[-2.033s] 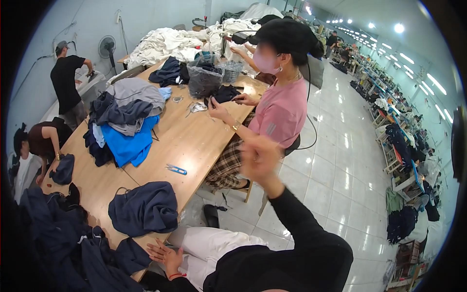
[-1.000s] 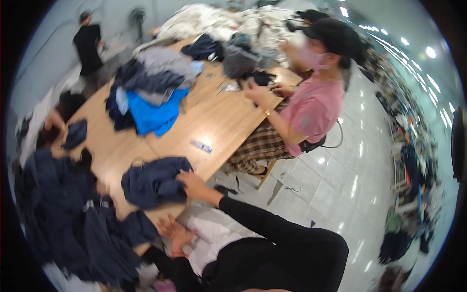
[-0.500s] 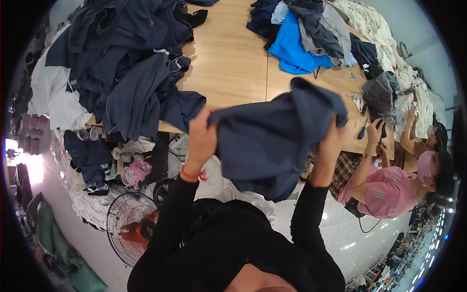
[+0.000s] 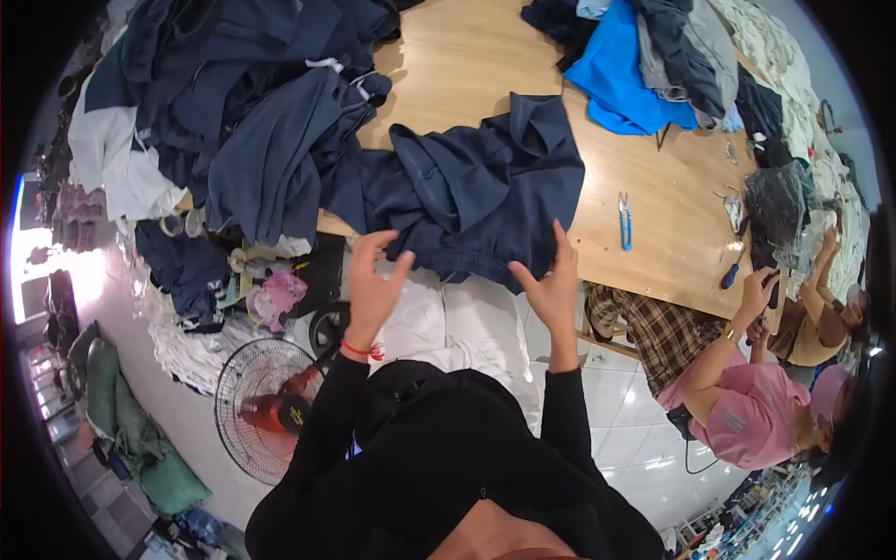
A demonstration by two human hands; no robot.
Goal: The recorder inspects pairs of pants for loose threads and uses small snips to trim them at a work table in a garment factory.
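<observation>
While both hands hover spread, left hand (image 4: 373, 285), right hand (image 4: 553, 285), navy garment (image 4: 476, 191) lies crumpled, long axis along table edge (image 4: 653, 289)

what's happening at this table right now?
A person in black sleeves stands at the near edge of a wooden table with a dark navy garment spread in front of them. The left hand and right hand are both open at its near hem, fingers spread, neither closed on the cloth. A heap of navy clothes lies to the left, a blue garment further back, and blue snips to the right. A co-worker in pink sits at the right end.
</observation>
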